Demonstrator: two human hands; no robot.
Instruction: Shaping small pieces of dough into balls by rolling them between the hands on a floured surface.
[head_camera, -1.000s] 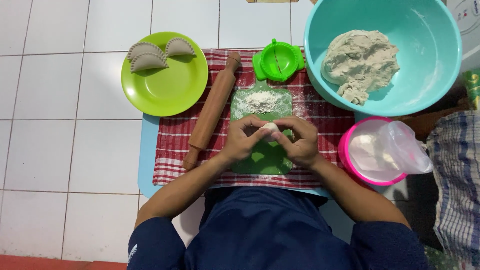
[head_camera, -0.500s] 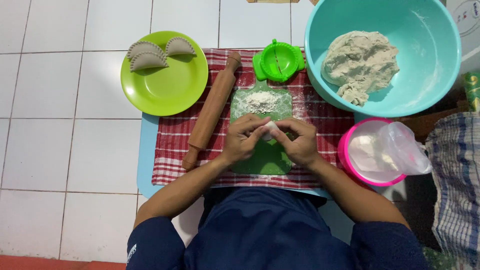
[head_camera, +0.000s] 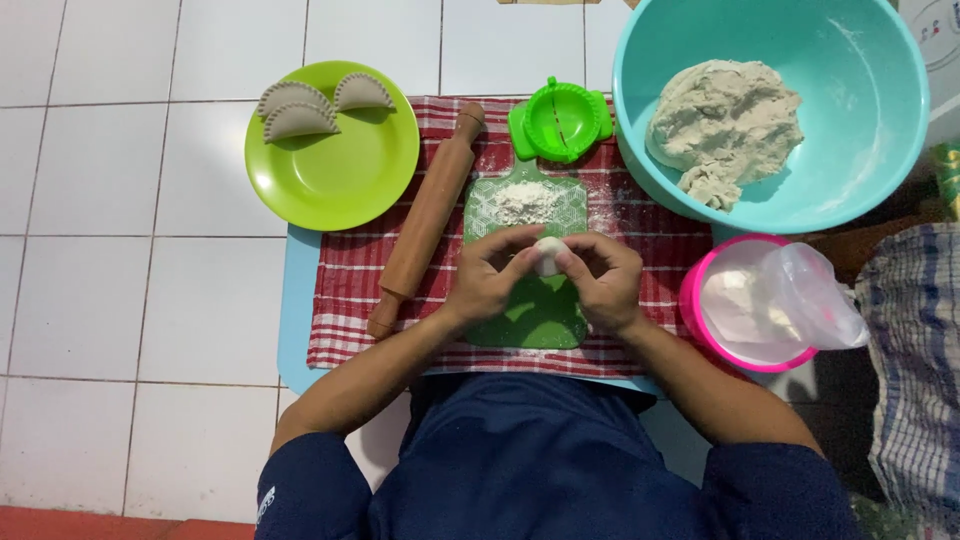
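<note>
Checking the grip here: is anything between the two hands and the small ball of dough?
Nothing visible. The left hand and right hand pinch the dough ball directly with bare fingertips, above the green board.

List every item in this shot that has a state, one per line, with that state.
Left hand: pinching the dough piece.
Right hand: pinching the dough piece.
Dough piece: small, pale, held over the green board.
Green board: floured at its far end.
Dumpling press: open, empty.
Rolling pin: lying unused on the checked cloth.
Green plate: holds three folded dumplings.
Blue bowl: holds a dough mass.
Pink bowl: plastic bag inside.
</note>
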